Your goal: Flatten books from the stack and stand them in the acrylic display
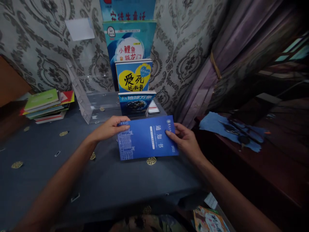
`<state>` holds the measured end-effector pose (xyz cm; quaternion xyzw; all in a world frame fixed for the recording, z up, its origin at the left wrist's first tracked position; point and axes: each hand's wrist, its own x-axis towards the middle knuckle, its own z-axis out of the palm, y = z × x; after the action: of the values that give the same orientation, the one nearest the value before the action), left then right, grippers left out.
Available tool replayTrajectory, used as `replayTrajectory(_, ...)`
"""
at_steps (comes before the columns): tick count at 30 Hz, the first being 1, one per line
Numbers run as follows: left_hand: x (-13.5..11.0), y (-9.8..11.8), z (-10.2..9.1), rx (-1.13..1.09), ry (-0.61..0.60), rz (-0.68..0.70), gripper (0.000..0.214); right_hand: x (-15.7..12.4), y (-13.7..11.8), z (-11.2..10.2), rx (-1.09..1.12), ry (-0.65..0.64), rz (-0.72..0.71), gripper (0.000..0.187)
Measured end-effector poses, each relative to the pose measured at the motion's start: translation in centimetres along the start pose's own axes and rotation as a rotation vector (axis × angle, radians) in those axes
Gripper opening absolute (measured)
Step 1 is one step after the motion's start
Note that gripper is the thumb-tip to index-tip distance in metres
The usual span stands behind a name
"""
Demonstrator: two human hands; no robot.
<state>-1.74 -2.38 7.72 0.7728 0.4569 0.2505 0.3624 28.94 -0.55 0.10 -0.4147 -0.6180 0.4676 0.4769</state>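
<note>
Between my two hands is a blue booklet [142, 141] with white Chinese lettering and "2022", turned sideways above the dark tablecloth. My left hand [112, 129] pinches its upper left corner, thumb on the cover. At the right edge my right hand [185, 138] grips it, thumb in front and fingers behind. Just beyond stands a clear tiered rack [83, 104] with books upright in its right column: an earth-picture book [136, 104] in front, a blue and yellow book [133, 77] behind it, then a teal book [130, 42] and another blue book [127, 9] at the top.
A stack of thin books [47, 104] lies on the table [103, 187] at the left. To the right, a dark red surface [241, 161] holds a blue cloth [212, 124] with scissors-like items on it. An orange book [209, 219] is low at the right. A tied curtain [200, 83] hangs behind.
</note>
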Motion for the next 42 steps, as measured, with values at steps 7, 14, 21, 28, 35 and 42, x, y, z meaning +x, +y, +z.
replayTrajectory(7,0.6,-3.9,2.6,0.524,0.044,-0.131,0.029,1.6,3.0,1.0,-0.341,-0.096,0.031,0.03)
replayTrajectory(14,0.6,-3.6,7.9,0.839,0.143,0.055,0.053,1.8,2.8,1.2,-0.579,-0.105,-0.047,0.034)
replayTrajectory(21,0.7,-5.1,10.7,0.798,-0.023,0.035,0.082,1.6,2.9,1.1,-0.75,0.007,-0.163,0.039)
replayTrajectory(28,0.7,-5.4,10.8,0.799,-0.009,0.041,0.075,-0.2,2.1,4.7,-0.772,-0.381,-0.528,0.047)
replayTrajectory(35,0.6,-5.1,10.9,0.829,-0.002,0.02,0.076,-0.2,4.0,4.0,-0.889,-0.419,-0.408,0.052)
replayTrajectory(42,0.7,-4.3,10.7,0.852,0.008,-0.041,0.074,-1.5,3.8,-0.1,-1.002,-0.438,-0.396,0.061)
